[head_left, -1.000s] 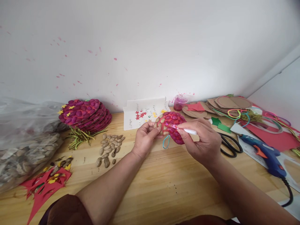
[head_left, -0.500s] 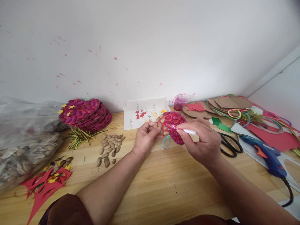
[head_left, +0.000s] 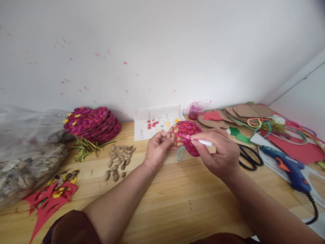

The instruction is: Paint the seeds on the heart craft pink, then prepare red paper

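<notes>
Above the table, my left hand (head_left: pixel 159 149) pinches the left edge of a round craft disc (head_left: pixel 188 128) covered with peanut shells. Most of its shells are painted magenta; those near my left fingers are bare tan. A light-blue string loop (head_left: pixel 180 154) hangs from its lower edge. My right hand (head_left: pixel 218 150) grips a paintbrush with a white handle (head_left: pixel 206 142), and the magenta-wet tip touches shells near the middle of the disc. Behind the disc stands a clear plastic cup (head_left: pixel 195 111) of magenta paint. Loose peanuts (head_left: pixel 119 157) lie to the left of my left hand.
At left are a stack of magenta peanut discs (head_left: pixel 92 123), a plastic bag of shells (head_left: pixel 27 162) and red paper scraps (head_left: pixel 52 200). Paper stars lie on a white sheet (head_left: pixel 141 127). At right are cardboard discs (head_left: pixel 250 111), black-handled scissors (head_left: pixel 250 157) and a blue glue gun (head_left: pixel 286 166).
Almost nothing differs. The brush tip stays on the shells near the disc's middle, and both hands keep the same hold.
</notes>
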Demonstrator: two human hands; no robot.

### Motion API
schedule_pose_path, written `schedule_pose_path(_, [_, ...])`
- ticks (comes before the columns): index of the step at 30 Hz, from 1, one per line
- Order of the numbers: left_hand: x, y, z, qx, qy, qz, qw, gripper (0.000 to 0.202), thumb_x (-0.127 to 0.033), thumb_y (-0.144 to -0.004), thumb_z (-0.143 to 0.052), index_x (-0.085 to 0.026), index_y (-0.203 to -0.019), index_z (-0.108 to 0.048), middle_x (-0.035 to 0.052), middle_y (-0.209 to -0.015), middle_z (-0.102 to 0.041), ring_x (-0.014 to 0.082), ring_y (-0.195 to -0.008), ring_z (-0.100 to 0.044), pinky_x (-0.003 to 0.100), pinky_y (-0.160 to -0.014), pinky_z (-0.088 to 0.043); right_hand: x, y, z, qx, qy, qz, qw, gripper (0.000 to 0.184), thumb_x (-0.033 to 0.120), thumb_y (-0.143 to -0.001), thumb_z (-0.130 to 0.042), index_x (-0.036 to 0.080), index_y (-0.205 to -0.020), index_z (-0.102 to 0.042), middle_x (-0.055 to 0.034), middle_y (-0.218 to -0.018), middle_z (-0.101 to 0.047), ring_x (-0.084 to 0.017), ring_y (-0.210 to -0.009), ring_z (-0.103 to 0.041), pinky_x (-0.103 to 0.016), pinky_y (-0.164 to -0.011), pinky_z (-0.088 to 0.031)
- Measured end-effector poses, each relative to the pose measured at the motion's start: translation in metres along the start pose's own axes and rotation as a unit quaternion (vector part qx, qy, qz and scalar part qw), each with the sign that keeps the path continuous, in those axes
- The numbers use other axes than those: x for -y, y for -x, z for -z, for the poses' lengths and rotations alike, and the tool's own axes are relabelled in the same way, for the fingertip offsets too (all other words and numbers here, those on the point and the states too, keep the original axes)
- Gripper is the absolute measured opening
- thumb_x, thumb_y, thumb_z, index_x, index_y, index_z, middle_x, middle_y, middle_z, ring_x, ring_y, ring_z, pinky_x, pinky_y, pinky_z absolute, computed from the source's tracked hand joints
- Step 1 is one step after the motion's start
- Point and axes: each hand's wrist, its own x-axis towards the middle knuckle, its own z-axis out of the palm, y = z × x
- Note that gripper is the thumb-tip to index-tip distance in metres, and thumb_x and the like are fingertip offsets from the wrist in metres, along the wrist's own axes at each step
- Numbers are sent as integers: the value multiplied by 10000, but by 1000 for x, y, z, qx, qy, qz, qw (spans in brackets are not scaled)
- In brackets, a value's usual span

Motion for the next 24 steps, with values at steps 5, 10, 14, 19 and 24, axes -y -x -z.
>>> schedule_pose_path(5, [1,0,1,2,-1,0,1000,435,-394,-607,-958,-159,-825,-665,-35,-645,-650,130,-605,-682,279,-679,-613,0,0,0,-1,6,0,1000,92,171,-904,-741,216,-984,-731,-27,-873,-806,-202,-787,-694,-377,-784,-511])
schedule_pose_path(10, [0,0,0,-4,5,5,1000,442,-381,-588,-969,-161,-814,-660,-40,-651,-639,122,-603,-675,264,-666,-601,-1,-1,1,-6,-5,-7,1000,121,153,-888,-749,219,-987,-732,-31,-892,-808,-207,-793,-700,-377,-785,-519])
schedule_pose_path(14, [0,1,0,0,2,7,1000,431,-374,-591,-966,-161,-805,-659,-37,-667,-644,116,-600,-665,263,-664,-601,-2,0,-1,4,-17,-16,1000,105,171,-903,-736,224,-994,-736,-28,-898,-806,-210,-810,-702,-379,-792,-522])
schedule_pose_path(19, [-1,1,0,1,-4,8,1000,424,-373,-602,-957,-166,-816,-654,-40,-645,-639,137,-607,-693,269,-663,-603,-2,-1,1,-1,-16,-39,999,81,184,-912,-723,229,-976,-742,-27,-900,-807,-212,-810,-706,-388,-799,-530])
schedule_pose_path(24, [-1,0,0,-3,-3,8,1000,394,-342,-613,-945,-169,-818,-657,-36,-648,-633,151,-607,-697,285,-664,-606,-1,-1,3,0,-17,-60,998,58,216,-928,-702,241,-953,-749,-25,-878,-802,-214,-796,-712,-395,-787,-536])
